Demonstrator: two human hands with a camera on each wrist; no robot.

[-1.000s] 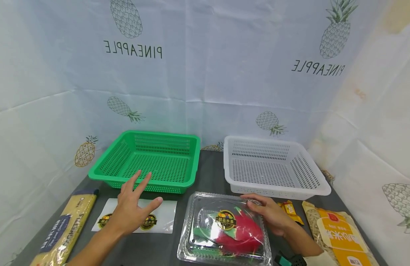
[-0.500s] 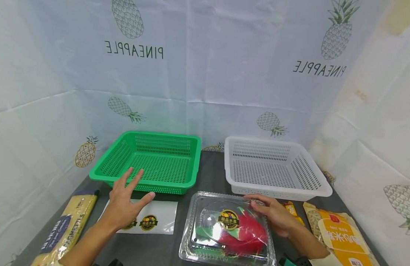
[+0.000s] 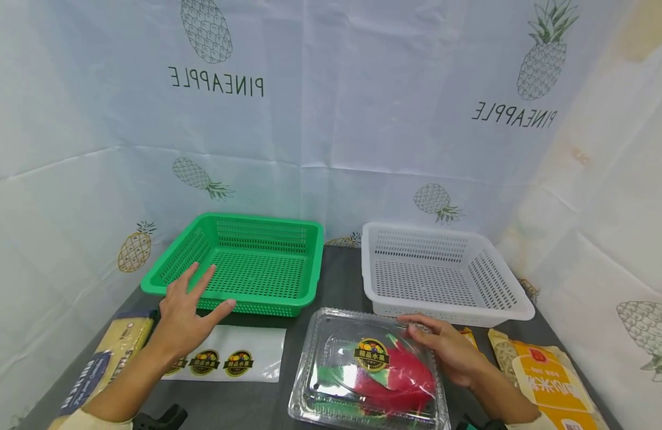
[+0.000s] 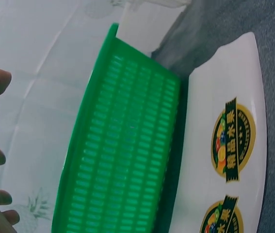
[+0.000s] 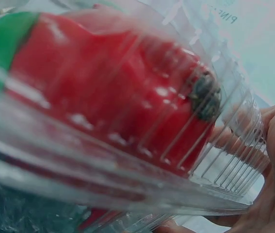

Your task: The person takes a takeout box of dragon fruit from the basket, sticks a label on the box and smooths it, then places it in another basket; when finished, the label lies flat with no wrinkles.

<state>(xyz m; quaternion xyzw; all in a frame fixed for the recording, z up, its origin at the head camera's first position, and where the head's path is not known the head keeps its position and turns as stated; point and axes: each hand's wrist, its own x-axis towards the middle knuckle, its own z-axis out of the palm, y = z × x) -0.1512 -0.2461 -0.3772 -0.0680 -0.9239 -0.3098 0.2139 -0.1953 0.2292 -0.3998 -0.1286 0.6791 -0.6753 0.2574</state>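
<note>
A clear plastic fruit box with a round fruit sticker on its lid stands at front centre. Inside lies a red dragon fruit with green tips, along with something green. My right hand grips the box by its right side; in the right wrist view some fingers show through the ribbed wall. My left hand hovers with spread fingers and holds nothing, near the front of the green basket. Partly under that forearm in the head view lies a white sheet bearing round fruit stickers.
Behind the box stands a white basket. A yellow bag lies at the left, partly behind my left arm. To the right are a small yellow packet, partly hidden by my right hand, and a yellow-and-white bag.
My left hand has moved left and slightly up, uncovering more of the sticker sheet and covering part of the yellow bag. My right hand and the box have shifted slightly right.
</note>
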